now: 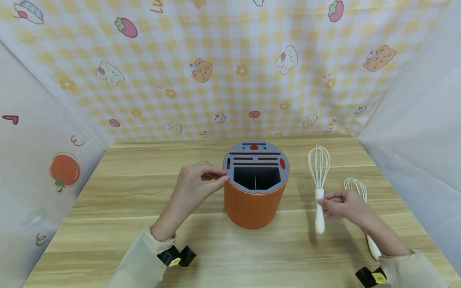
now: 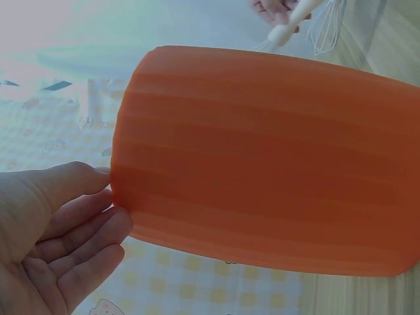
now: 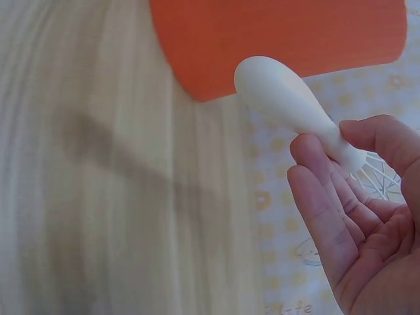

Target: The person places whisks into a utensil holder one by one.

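Observation:
My right hand (image 1: 342,204) pinches a whisk (image 1: 319,196) by its white handle, thumb against fingers. The whisk is raised off the table, wire loops pointing away and handle end toward me; its shadow falls on the wood in the right wrist view. My left hand (image 1: 201,180) grips the rim of an orange utensil holder (image 1: 252,212) at its left side with thumb and fingertips. This ribbed round holder stands upright, with a grey slotted top (image 1: 284,176) and a dark divided compartment. A second white whisk (image 1: 373,248) lies on the table, partly hidden under the right forearm.
The wood-grain table (image 1: 137,176) carries the holder near its middle. A yellow checked curtain (image 1: 230,92) with cartoon prints hangs along the back edge. White sheets (image 1: 425,120) stand at both sides, the right one close to the lying whisk.

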Demonstrator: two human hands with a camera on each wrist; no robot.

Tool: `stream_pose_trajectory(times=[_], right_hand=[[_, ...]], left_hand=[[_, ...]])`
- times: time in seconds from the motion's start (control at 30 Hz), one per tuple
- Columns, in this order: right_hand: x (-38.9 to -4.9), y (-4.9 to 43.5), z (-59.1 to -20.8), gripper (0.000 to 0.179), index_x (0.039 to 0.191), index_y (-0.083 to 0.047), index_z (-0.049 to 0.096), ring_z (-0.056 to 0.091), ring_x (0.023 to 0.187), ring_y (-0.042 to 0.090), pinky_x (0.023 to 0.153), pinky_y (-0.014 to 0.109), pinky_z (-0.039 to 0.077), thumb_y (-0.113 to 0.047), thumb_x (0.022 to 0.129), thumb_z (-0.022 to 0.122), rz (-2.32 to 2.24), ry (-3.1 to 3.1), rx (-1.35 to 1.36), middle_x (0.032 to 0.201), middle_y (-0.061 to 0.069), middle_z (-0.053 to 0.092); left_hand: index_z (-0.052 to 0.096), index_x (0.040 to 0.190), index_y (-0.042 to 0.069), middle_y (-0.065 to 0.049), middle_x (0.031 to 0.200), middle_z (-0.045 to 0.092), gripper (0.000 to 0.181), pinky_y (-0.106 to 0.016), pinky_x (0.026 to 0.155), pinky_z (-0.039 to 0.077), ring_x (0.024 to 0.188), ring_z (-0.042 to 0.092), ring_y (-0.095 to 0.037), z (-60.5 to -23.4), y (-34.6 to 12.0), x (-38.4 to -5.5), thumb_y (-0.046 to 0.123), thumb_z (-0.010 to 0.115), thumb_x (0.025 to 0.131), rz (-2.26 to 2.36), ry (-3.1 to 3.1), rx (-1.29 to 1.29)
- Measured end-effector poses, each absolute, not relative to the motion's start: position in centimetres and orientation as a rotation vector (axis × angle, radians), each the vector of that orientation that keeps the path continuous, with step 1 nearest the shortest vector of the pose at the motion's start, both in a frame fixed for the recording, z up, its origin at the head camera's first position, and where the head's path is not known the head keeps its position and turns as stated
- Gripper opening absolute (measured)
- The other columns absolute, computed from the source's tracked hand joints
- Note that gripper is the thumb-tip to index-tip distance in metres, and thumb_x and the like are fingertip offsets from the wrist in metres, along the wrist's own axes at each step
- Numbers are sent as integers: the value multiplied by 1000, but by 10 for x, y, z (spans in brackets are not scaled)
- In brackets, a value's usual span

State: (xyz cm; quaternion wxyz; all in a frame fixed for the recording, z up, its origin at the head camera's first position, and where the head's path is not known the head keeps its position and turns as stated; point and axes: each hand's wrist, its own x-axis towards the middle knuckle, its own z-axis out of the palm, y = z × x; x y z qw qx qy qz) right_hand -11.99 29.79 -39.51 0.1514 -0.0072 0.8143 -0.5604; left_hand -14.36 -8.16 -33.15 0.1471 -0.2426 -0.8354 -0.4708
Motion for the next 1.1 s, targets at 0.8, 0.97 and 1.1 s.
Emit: stream_pose_trajectory(times=[0.8,0.97,1.1], right_hand=[[-129,280,-349,31,101,16,57,66,67,20,65,32,55,-12,88,62,-1608,2508,-163,75,6,68],[-130,274,-340,30,100,15,56,66,69,20,64,32,55,-12,88,62,-1612,2525,-226,76,6,68],[-133,270,-332,28,97,14,56,65,66,18,62,31,55,-11,88,61,-1613,2554,-282,74,6,68]], left_hand=[[73,81,7,3,77,67,8,-25,62,54,69,61,-4,-331,-80,-140,6,76,74,-1352,-2407,-670],[73,81,6,2,77,67,8,-29,63,55,69,61,-4,-332,-80,-140,5,76,74,-1363,-2408,-663],[73,81,6,3,77,67,8,-29,63,55,69,61,-4,-331,-80,-140,6,76,74,-1356,-2412,-656]])
